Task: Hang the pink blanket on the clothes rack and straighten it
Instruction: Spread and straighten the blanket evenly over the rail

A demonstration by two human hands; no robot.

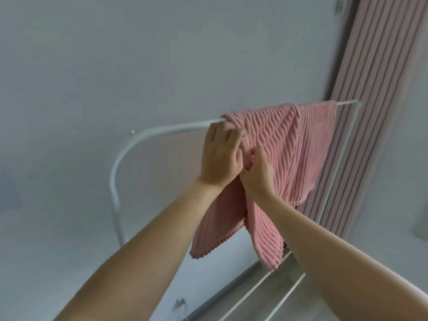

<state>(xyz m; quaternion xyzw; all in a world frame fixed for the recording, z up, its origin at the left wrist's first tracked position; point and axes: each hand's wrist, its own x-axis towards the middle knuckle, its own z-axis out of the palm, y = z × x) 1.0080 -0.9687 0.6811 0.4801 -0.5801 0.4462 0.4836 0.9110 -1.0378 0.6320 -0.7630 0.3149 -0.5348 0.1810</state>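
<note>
Head view, looking up at the rack. The pink blanket (284, 144) is draped over the top bar of the white clothes rack (166, 129), bunched toward the right half of the bar, with its ribbed cloth hanging down in uneven folds on the near side; one corner hangs low at centre and another pointed fold drops just to its right. Your left hand (220, 156) is at the blanket's left edge, just below the bar, with its fingers (231, 135) curled into the cloth where the blanket meets the bare part of the bar, so the fabric lies under and between the fingertips. Your right hand (257, 172) sits just beside and slightly below the left, the two hands touching at the wrists; its fingers (253, 156) are curled and pinch a fold of the blanket, the cloth gathered inside the grip. The rack's left end curves down to a post, and its lower rails (273, 281) cross the bottom of the frame. A pale wall (115, 66) stands behind the rack, and a pink pleated curtain (375, 89) hangs at right, behind the bar's far end.
</note>
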